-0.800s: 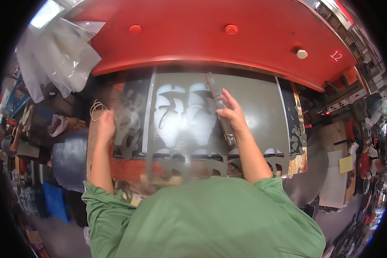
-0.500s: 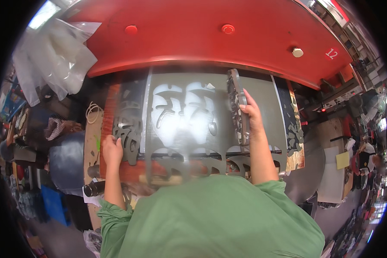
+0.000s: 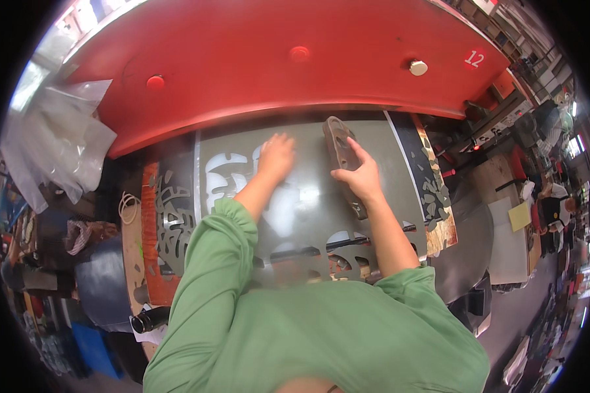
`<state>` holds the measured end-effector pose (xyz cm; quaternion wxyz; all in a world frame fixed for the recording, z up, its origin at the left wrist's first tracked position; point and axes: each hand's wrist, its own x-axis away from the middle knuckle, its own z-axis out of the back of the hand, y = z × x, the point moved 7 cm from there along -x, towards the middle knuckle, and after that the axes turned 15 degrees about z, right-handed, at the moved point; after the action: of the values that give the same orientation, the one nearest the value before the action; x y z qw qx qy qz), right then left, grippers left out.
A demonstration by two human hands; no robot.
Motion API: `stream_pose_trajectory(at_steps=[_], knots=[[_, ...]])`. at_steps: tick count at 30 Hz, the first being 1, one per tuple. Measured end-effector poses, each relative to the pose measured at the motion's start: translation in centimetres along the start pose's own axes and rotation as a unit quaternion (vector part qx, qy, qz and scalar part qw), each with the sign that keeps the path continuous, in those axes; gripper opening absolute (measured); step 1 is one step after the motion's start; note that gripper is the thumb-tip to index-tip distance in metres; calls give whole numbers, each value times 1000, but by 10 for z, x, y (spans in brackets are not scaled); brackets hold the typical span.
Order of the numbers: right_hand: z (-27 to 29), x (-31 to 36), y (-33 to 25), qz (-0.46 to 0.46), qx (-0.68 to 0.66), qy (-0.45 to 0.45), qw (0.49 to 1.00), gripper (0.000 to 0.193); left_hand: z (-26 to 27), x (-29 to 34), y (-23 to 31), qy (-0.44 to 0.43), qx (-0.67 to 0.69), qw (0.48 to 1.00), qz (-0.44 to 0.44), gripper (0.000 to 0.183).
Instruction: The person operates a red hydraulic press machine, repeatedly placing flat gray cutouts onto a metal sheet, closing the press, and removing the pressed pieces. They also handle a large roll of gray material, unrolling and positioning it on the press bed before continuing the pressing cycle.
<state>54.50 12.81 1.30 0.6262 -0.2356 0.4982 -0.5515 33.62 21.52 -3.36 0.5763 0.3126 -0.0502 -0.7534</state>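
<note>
My right hand (image 3: 362,178) grips a brown-grey metal cutting die (image 3: 338,149), a long frame with holes along its side, thumb on the near face. The die is over the dark grey sheet (image 3: 390,160); whether it touches is unclear. My left hand (image 3: 276,159) reaches over the sheet beside the white cut-out openings (image 3: 226,158) and covers part of them. Motion blurs its fingers, so I cannot make out anything in them. Along the sheet's near edge runs a strip with cut-out gaps (image 3: 295,254).
A red machine beam (image 3: 229,59) with several buttons spans the far side. Grey offcuts lie at the left (image 3: 174,209) and right (image 3: 434,196) of the sheet. Clear plastic bags (image 3: 65,137) hang at far left. A black cylinder (image 3: 149,319) lies near left.
My left hand has moved from the scraps at left to the cut-outs. The die in my right hand has shifted left and turned, showing its holed side. The view has shifted too.
</note>
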Motion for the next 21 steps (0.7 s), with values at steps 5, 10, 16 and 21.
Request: stream_pose_trajectory(at_steps=[5,10,16,21], knots=[[-1,-1,-1,12,122,-13,992,90,13,2,13,-23,92,995,-31,18],[-13,12,-13,-19,234,-45,971,90,47,97,67,-138,143,970,-141,13],[-40,24,-28,-35,276,-88,956,84,77,158,65,-455,107,882,-57,29],[-59,23,-28,-22,334,-83,939,83,167,148,24,-254,118,959,-45,36]])
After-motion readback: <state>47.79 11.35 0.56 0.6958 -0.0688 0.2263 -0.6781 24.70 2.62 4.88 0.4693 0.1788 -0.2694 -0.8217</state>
